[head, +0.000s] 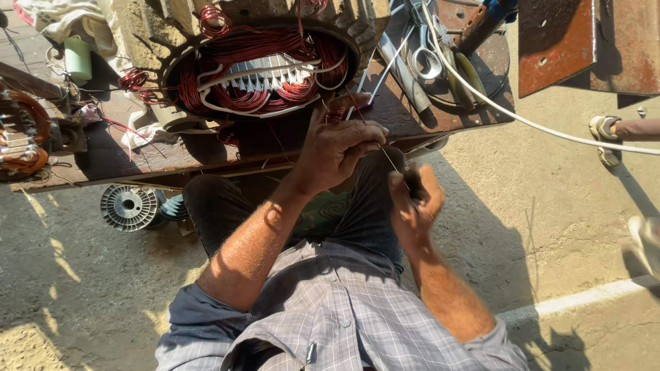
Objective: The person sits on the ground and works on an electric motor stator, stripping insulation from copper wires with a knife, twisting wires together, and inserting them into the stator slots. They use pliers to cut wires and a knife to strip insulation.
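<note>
— Grip first: what are both hands doing?

— Left hand (338, 145) is curled over, fingers bunched at the edge of the surface (124, 161), pinching a thin copper wire (392, 159). Right hand (414, 200) is clenched lower down, near the knee, closed on the other end of that same strand.

— So where does the wire run?

— Taut between the two grips, slanting down from the left fingers to the right fist. Upward it leads toward the motor stator (268, 65), which sits on the surface just beyond the left hand, packed with reddish copper windings (234, 96) and white insulation strips.

— Anything else close by?

— Scissors (425, 58) lie on a rusty round plate to the right of the stator, well apart from both hands. An empty spool (128, 206) sits on the ground under the surface.
</note>
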